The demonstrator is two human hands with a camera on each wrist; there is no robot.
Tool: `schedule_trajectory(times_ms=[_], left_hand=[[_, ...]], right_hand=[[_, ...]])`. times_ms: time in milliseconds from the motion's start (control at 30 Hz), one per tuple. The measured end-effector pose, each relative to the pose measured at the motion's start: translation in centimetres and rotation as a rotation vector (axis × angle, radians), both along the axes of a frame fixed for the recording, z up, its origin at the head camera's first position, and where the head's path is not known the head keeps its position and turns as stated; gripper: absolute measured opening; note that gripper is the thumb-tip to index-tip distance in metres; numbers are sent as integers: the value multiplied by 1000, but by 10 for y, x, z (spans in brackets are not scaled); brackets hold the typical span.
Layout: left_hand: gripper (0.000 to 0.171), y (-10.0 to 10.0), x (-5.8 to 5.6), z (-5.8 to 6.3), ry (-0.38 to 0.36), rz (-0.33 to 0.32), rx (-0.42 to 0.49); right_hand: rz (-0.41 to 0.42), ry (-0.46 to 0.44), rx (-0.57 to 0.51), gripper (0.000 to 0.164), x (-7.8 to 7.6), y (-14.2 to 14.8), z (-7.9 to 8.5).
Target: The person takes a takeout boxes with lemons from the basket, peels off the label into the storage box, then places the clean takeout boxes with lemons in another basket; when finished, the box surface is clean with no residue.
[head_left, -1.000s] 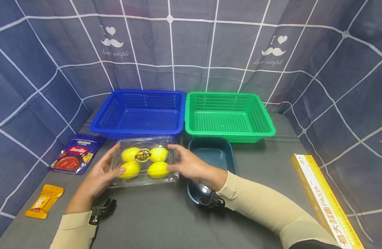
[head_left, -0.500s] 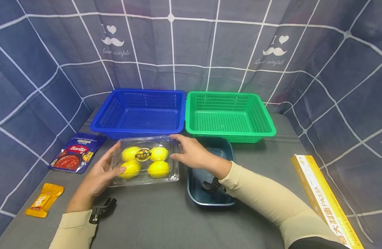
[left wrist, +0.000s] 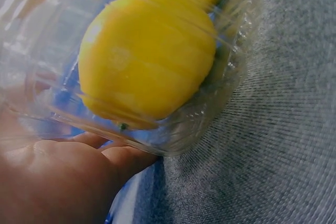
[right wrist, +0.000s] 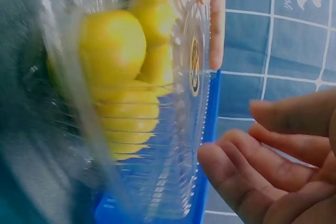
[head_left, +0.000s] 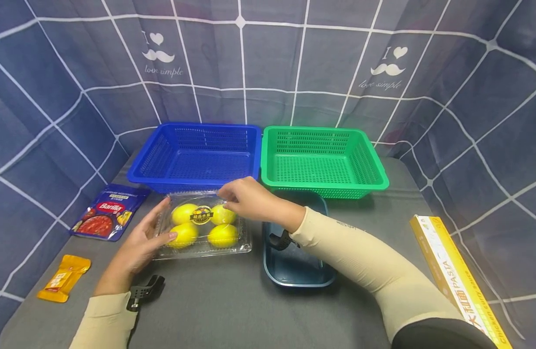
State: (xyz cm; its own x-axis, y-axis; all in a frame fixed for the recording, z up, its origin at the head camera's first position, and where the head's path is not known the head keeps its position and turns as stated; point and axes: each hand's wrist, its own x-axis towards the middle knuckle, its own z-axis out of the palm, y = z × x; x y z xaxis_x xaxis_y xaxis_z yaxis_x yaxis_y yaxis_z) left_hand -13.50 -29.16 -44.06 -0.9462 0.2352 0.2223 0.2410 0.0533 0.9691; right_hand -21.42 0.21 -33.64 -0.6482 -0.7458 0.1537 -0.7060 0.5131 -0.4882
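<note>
A clear plastic clamshell box (head_left: 244, 248) with several yellow lemons (head_left: 223, 236) and a black-and-gold label (head_left: 201, 215) lies on the grey table, lid down. My left hand (head_left: 139, 245) grips its left end, thumb on the lid near the front lemon and fingers along the side. In the left wrist view, that hand's fingers (left wrist: 128, 161) lie against the box's edge. Over the box's back right corner is my right hand (head_left: 255, 201). The right wrist view shows its fingers (right wrist: 215, 163) loosely bent beside the lid, holding nothing.
Behind the box stand a blue basket (head_left: 141, 178) and a green basket (head_left: 374, 182). A dark teal tub (head_left: 290, 282) sits under my right forearm. At left lie a Barilla pouch (head_left: 106, 213) and an orange packet (head_left: 64, 278); a long pasta box (head_left: 460, 281) lies at right.
My right hand has let go of the box's right side and moved up and left over its back right corner. The left hand keeps its hold, and the box stays in place.
</note>
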Motion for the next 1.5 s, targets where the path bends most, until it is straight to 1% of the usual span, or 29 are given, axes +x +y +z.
schedule_trajectory(times_ms=[100, 233, 300, 500, 600, 633, 667, 733, 833, 933, 1067, 1167, 1267, 1333, 1500], left_hand=[[81, 1, 0, -1, 7, -15, 27], [80, 1, 0, -2, 15, -35, 55], [81, 1, 0, -1, 14, -27, 42], [81, -1, 0, 1, -10, -9, 7], [81, 0, -1, -1, -9, -19, 17], [81, 0, -1, -1, -9, -21, 19], [81, 0, -1, -1, -8, -24, 22], [81, 0, -1, -1, -7, -26, 25], [81, 0, 0, -1, -5, -23, 25], [80, 0, 0, -1, -3, -19, 20], [80, -1, 0, 0, -7, -14, 3], [80, -1, 0, 0, -9, -11, 0], [80, -1, 0, 1, -7, -19, 13], [80, -1, 0, 1, -5, -24, 18], [81, 0, 0, 2, 0, -25, 14]], right_hand=[[51, 41, 63, 27, -3, -12, 3], [88, 42, 115, 23, -6, -27, 3], [98, 34, 129, 21, -8, -35, 3], [96, 22, 177, 17, -9, -53, 1], [88, 19, 206, 10, -10, -57, -1], [89, 20, 216, 2, -10, -58, -1], [89, 20, 228, 7, -11, -59, -2], [87, 34, 253, 24, -12, -61, -2], [85, 48, 296, 38, -13, -62, -2], [81, 50, 325, 33, -13, -63, -2], [66, 62, 339, 16, -15, -64, -3], [58, 73, 355, 15, -16, -65, -5], [50, 73, 351, 17, -17, -66, -6], [50, 71, 355, 25, -16, -66, -6], [50, 56, 336, 36, -13, -67, -8]])
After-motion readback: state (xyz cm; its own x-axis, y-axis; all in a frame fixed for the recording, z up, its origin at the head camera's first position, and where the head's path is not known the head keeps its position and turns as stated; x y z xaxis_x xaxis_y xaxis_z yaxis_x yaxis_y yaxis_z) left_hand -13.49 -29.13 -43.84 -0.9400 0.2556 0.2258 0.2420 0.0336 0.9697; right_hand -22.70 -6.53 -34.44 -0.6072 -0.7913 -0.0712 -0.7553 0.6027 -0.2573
